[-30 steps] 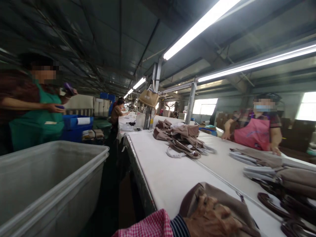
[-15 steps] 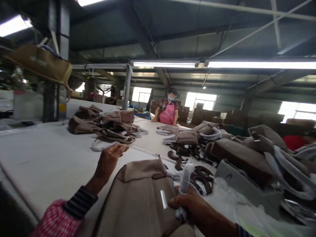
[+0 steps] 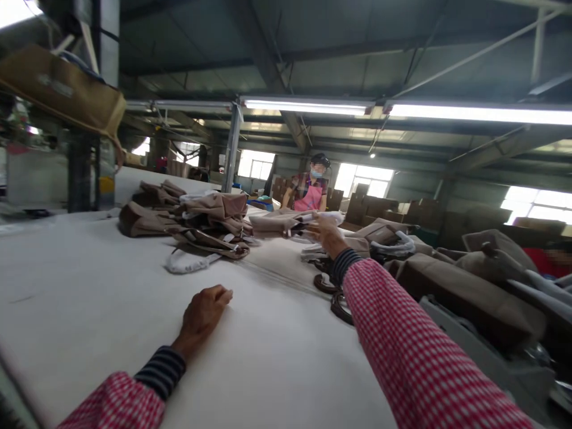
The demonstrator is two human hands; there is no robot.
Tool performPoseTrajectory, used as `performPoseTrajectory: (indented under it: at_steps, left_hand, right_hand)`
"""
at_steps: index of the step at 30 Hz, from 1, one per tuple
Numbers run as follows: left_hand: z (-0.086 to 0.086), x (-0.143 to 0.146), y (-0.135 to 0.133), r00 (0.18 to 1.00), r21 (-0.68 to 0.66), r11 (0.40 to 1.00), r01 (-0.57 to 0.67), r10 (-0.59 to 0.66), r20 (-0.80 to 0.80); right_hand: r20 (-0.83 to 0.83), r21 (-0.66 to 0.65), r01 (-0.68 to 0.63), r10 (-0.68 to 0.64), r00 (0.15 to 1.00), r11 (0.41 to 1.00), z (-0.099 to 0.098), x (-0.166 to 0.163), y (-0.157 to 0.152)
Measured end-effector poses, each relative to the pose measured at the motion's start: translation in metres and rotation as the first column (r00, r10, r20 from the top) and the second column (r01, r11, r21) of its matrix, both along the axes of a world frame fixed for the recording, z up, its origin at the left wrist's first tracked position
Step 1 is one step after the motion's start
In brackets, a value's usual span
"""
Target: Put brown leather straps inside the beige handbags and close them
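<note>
My right hand (image 3: 329, 236) stretches far forward over the white table (image 3: 268, 339), its fingers around the white-wrapped handle of a taupe handbag (image 3: 271, 226). The bag lies on its side and is slightly blurred; part of it is hidden behind my hand. Closer to me, my left hand (image 3: 204, 317) rests low over the tabletop, fingers curled in with nothing visible in them. A wrapped handle (image 3: 187, 262) from the left pile lies beyond it. Below my right wrist, dark brown straps (image 3: 340, 307) lie coiled, partly covered by my sleeve.
Taupe handbags are heaped on the left (image 3: 214, 208). More bags (image 3: 465, 286) fill the right side, beside a grey bin-like object (image 3: 487, 351). A person in a pink apron (image 3: 310, 196) stands across the table. A tan bag (image 3: 62, 89) hangs from a post.
The handbag in front of me has moved forward to the far part of the table with my right hand. My left hand has dropped lower and its fingers have curled.
</note>
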State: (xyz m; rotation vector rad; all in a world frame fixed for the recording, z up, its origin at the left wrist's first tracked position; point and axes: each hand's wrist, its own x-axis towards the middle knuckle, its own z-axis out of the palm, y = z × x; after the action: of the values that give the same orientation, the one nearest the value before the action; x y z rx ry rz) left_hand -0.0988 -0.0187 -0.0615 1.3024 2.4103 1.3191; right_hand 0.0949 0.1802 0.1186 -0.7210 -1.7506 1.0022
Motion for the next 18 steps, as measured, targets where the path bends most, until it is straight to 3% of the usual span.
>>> performPoseTrajectory:
  at_steps: [3,7,8,9,12,15,18]
  left_hand:
    - [0.004,0.002,-0.001,0.998,-0.066,0.997,0.043,-0.046,-0.038]
    - [0.003,0.001,0.001,0.981,-0.171,0.981,0.087,-0.114,-0.155]
    - [0.001,0.001,0.002,0.974,-0.187,0.978,0.09,-0.126,-0.189]
    - [-0.001,0.001,0.003,0.967,-0.195,0.977,0.09,-0.133,-0.217]
    - [-0.009,-0.001,0.007,0.95,-0.197,0.977,0.087,-0.141,-0.28]
    - [-0.014,-0.013,0.012,0.921,-0.191,0.98,0.052,-0.121,-0.371]
    - [-0.011,-0.047,0.017,0.887,-0.192,0.981,-0.033,-0.059,-0.457]
  right_hand:
    - [0.144,-0.017,-0.09,0.091,0.985,0.996,-0.023,-0.024,0.0]
    - [0.403,-0.05,-0.263,0.26,0.877,0.964,-0.092,-0.021,-0.035]
    - [0.478,-0.017,-0.317,0.286,0.83,0.948,-0.109,-0.014,-0.047]
    - [0.588,0.105,-0.389,0.258,0.767,0.915,-0.126,-0.005,-0.059]
    - [0.77,0.324,-0.557,0.129,0.625,0.765,-0.164,0.023,-0.094]
    - [0.735,0.435,-0.517,0.04,0.677,0.737,-0.183,0.042,-0.114]
    - [0.705,0.443,-0.492,0.048,0.708,0.75,-0.188,0.047,-0.119]
